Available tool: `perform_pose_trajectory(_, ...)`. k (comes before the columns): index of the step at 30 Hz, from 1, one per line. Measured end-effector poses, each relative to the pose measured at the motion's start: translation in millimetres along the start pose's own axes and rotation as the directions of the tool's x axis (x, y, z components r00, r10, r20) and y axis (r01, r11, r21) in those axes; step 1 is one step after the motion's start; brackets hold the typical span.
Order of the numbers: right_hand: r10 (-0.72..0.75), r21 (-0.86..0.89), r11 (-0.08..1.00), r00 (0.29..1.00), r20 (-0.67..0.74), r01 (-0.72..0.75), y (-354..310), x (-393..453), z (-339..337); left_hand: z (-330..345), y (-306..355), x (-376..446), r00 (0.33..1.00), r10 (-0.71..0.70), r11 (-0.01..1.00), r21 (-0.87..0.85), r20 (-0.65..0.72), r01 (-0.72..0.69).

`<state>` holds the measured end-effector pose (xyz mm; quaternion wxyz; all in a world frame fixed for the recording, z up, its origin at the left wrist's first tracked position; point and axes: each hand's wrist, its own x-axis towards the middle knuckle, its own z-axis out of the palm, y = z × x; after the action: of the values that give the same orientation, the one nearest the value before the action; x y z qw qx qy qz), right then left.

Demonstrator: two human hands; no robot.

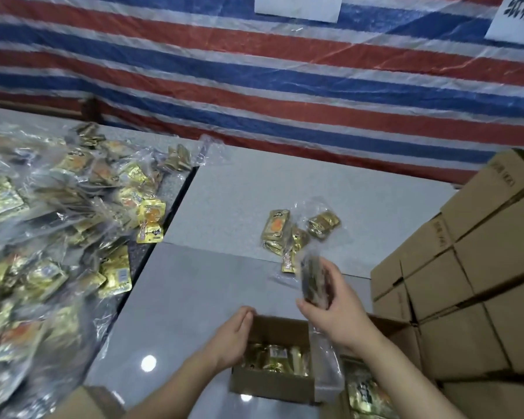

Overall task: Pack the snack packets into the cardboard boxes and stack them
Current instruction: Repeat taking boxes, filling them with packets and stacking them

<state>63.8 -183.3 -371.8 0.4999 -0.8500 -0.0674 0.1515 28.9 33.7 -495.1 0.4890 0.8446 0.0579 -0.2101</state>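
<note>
Right hand (333, 306) pinching blurred snack packet (313, 281), raised just above open cardboard box (273, 385). Left hand (233, 337) flat, fingers straight, against box's left wall. Gold packets already inside, more loose packets (297, 234) beyond grip.

A makeshift packing area, of the kind found in a small warehouse or workshop, is suggested rather than a home or shop. A red, white and blue striped tarpaulin (285, 71) is hung as the back wall, with white paper signs (298, 6) fixed to it, and a grey speckled work table (224, 189) is set against it. Bulk quantities are seen throughout: a large heap of gold snack packets in clear plastic bags (52, 213) is spread at the left, and identical closed cardboard boxes (466, 267) are stacked in rows at the right.
</note>
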Motion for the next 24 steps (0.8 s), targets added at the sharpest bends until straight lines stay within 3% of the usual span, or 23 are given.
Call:
perform_pose_trajectory(2, 0.015, -0.219, 0.976, 0.984, 0.179, 0.025, 10, -2, 15, 0, 0, -4, 0.999, 0.022, 0.998, -0.062, -0.026, -0.023)
perform_pose_trajectory(4, 0.082, -0.454, 0.884, 0.918, 0.388, 0.113, 24, 0, 32, 2, -1, -8, 0.997, 0.051, 0.987, -0.151, -0.050, -0.058)
perform_pose_trajectory(7, 0.220, -0.534, 0.834, 0.805, 0.551, 0.137, 47, 11, 54, 5, -4, -12, 0.995, 0.067, 0.981, -0.177, -0.078, -0.080)
perform_pose_trajectory(11, 0.322, -0.590, 0.796, 0.732, 0.600, 0.133, 65, 29, 75, 6, -9, -11, 0.995, 0.062, 0.979, -0.189, -0.081, -0.077)
perform_pose_trajectory(15, 0.371, -0.737, 0.531, 0.668, 0.645, 0.417, 87, 42, 97, 10, -11, -7, 0.992, 0.083, 0.987, -0.131, -0.092, -0.094)
perform_pose_trajectory(18, 0.339, -0.760, 0.417, 0.690, 0.640, 0.499, 89, 42, 98, 13, -15, -7, 0.985, 0.097, 0.985, -0.127, -0.143, -0.115)
perform_pose_trajectory(20, 0.331, -0.763, 0.487, 0.719, 0.611, 0.425, 91, 37, 95, 13, -17, -6, 0.984, 0.104, 0.985, -0.122, -0.147, -0.122)
perform_pose_trajectory(22, 0.370, -0.703, 0.678, 0.727, 0.579, 0.215, 82, 31, 87, 13, -18, -6, 0.986, 0.105, 0.987, -0.107, -0.133, -0.119)
perform_pose_trajectory(24, 0.386, -0.615, 0.787, 0.733, 0.560, 0.056, 64, 29, 78, 13, -19, -4, 0.986, 0.110, 0.988, -0.098, -0.126, -0.123)
